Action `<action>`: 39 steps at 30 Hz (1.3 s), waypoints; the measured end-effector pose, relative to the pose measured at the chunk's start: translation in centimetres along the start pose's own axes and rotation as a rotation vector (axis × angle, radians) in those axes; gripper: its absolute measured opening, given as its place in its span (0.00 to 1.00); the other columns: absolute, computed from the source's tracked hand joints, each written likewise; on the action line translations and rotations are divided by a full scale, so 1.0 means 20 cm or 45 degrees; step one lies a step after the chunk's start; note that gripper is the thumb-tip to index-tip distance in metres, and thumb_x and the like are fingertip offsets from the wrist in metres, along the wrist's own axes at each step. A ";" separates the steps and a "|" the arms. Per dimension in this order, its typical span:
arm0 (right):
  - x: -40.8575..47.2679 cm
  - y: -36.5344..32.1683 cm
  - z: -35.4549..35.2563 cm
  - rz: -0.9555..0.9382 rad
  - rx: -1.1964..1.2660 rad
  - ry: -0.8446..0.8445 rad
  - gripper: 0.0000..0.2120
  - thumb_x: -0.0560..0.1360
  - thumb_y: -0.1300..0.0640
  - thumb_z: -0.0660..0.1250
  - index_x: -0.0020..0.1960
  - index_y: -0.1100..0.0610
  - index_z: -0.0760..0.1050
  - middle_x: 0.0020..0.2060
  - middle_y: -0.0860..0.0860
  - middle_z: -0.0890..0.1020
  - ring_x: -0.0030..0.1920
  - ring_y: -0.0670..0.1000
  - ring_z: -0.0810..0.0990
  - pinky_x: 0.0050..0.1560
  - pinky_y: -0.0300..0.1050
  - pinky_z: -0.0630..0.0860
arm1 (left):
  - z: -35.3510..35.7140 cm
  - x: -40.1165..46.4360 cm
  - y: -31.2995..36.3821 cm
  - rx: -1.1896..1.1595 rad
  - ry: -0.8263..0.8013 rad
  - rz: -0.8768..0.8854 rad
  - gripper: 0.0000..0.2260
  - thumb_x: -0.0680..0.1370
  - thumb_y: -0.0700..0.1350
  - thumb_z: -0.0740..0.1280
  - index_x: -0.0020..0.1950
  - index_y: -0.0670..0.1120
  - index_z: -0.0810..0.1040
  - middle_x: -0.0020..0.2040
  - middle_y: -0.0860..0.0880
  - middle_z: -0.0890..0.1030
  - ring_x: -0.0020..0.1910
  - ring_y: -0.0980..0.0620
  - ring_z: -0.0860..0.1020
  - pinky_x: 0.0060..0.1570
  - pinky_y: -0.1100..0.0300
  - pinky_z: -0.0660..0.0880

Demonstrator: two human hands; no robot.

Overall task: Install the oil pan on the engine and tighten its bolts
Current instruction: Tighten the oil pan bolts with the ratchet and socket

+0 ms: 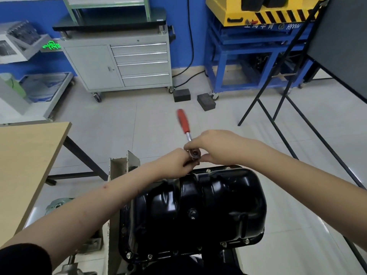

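The glossy black oil pan (198, 205) sits on the engine in the lower middle, with several bolts (208, 170) along its flange. A ratchet wrench with a red handle (183, 121) stands over the pan's far edge, its handle pointing away from me and blurred. My right hand (214, 147) curls over the ratchet's metal head (195, 153). My left hand (178, 162) grips just below the head, fingers wrapped around the socket or extension, which is hidden.
A wooden table (25, 159) stands at left. A grey engine-stand bracket (123, 167) rises beside the pan. A grey drawer cabinet (123, 64), a blue frame (248, 56), two black blocks (206, 102) and a black stand's legs (278, 108) lie beyond.
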State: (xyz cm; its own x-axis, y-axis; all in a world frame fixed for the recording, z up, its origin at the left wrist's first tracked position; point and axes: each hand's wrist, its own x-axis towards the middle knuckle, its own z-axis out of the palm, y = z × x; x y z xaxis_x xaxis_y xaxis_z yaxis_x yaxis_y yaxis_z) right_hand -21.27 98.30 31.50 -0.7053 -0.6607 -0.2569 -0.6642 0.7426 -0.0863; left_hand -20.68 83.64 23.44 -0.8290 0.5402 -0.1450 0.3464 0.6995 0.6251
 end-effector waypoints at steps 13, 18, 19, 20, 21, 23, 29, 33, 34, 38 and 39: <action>0.01 0.00 0.02 -0.042 -0.145 0.134 0.11 0.76 0.51 0.61 0.57 0.50 0.73 0.49 0.53 0.77 0.50 0.55 0.76 0.40 0.45 0.68 | -0.01 0.02 0.01 -0.051 -0.022 0.002 0.13 0.79 0.40 0.58 0.34 0.43 0.67 0.28 0.51 0.64 0.29 0.55 0.62 0.30 0.68 0.60; 0.03 -0.01 0.04 0.027 -0.238 0.177 0.18 0.75 0.42 0.60 0.56 0.54 0.72 0.48 0.53 0.79 0.48 0.56 0.78 0.31 0.42 0.60 | 0.00 0.00 -0.02 -0.176 0.063 -0.052 0.16 0.77 0.38 0.61 0.30 0.47 0.63 0.25 0.53 0.63 0.24 0.59 0.63 0.27 0.69 0.61; 0.03 -0.01 0.04 0.067 -0.241 0.191 0.19 0.75 0.41 0.59 0.54 0.55 0.72 0.47 0.54 0.79 0.48 0.56 0.78 0.30 0.42 0.59 | 0.00 0.00 -0.03 -0.235 0.112 -0.083 0.16 0.76 0.38 0.63 0.29 0.47 0.64 0.24 0.55 0.64 0.23 0.59 0.62 0.26 0.68 0.60; 0.03 -0.02 0.05 0.097 -0.221 0.204 0.19 0.75 0.41 0.58 0.52 0.55 0.73 0.47 0.54 0.79 0.48 0.57 0.78 0.32 0.42 0.61 | -0.01 0.00 -0.04 -0.291 0.140 -0.111 0.16 0.75 0.39 0.64 0.28 0.47 0.66 0.23 0.56 0.64 0.23 0.59 0.61 0.26 0.68 0.59; 0.03 -0.02 0.06 0.116 -0.190 0.212 0.18 0.76 0.41 0.58 0.52 0.55 0.74 0.47 0.54 0.79 0.47 0.57 0.78 0.34 0.42 0.62 | -0.01 0.00 -0.04 -0.323 0.150 -0.121 0.17 0.75 0.39 0.64 0.27 0.48 0.65 0.20 0.56 0.65 0.22 0.59 0.61 0.25 0.69 0.58; 0.02 -0.01 0.07 0.107 -0.179 0.214 0.17 0.76 0.41 0.58 0.53 0.54 0.73 0.47 0.54 0.79 0.48 0.57 0.78 0.34 0.42 0.62 | 0.00 0.00 -0.03 -0.262 0.140 -0.089 0.21 0.77 0.39 0.64 0.26 0.50 0.62 0.18 0.56 0.65 0.20 0.60 0.62 0.24 0.70 0.58; 0.02 0.04 0.05 -0.088 -0.119 0.157 0.14 0.76 0.54 0.61 0.61 0.49 0.70 0.52 0.50 0.77 0.54 0.54 0.75 0.45 0.47 0.72 | -0.02 0.00 0.01 -0.070 0.067 0.078 0.19 0.80 0.42 0.60 0.29 0.47 0.60 0.24 0.53 0.61 0.24 0.56 0.61 0.27 0.69 0.61; 0.04 0.03 0.05 -0.026 -0.186 0.195 0.15 0.75 0.45 0.62 0.57 0.52 0.71 0.48 0.51 0.79 0.48 0.54 0.77 0.36 0.43 0.65 | 0.00 -0.01 -0.02 -0.119 0.102 -0.014 0.19 0.78 0.43 0.62 0.28 0.48 0.60 0.24 0.53 0.62 0.23 0.57 0.60 0.26 0.68 0.61; 0.04 0.02 0.05 0.008 -0.252 0.209 0.17 0.74 0.42 0.61 0.54 0.53 0.72 0.45 0.51 0.78 0.43 0.54 0.76 0.32 0.42 0.62 | 0.00 -0.01 -0.02 -0.146 0.127 -0.051 0.19 0.77 0.43 0.64 0.28 0.47 0.61 0.24 0.53 0.62 0.23 0.57 0.60 0.26 0.68 0.60; 0.05 -0.03 0.05 0.080 -0.288 0.170 0.18 0.75 0.41 0.59 0.46 0.56 0.75 0.37 0.51 0.74 0.38 0.54 0.74 0.27 0.40 0.55 | 0.00 0.00 -0.03 -0.158 0.152 -0.073 0.22 0.76 0.39 0.64 0.26 0.51 0.59 0.17 0.54 0.63 0.20 0.59 0.63 0.24 0.69 0.60; 0.05 -0.03 0.05 0.046 -0.278 0.167 0.17 0.75 0.43 0.60 0.47 0.56 0.76 0.40 0.51 0.75 0.42 0.54 0.76 0.29 0.41 0.58 | 0.00 0.00 -0.02 -0.135 0.134 -0.052 0.22 0.76 0.38 0.64 0.26 0.51 0.59 0.18 0.55 0.62 0.21 0.59 0.63 0.24 0.70 0.60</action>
State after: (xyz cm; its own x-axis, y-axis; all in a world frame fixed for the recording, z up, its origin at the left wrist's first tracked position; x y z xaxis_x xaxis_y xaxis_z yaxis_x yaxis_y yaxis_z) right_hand -21.32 97.30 30.32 -0.7461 -0.6536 -0.1275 -0.6658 0.7339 0.1341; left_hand -20.89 83.34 23.17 -0.8847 0.4564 -0.0946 0.2676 0.6635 0.6987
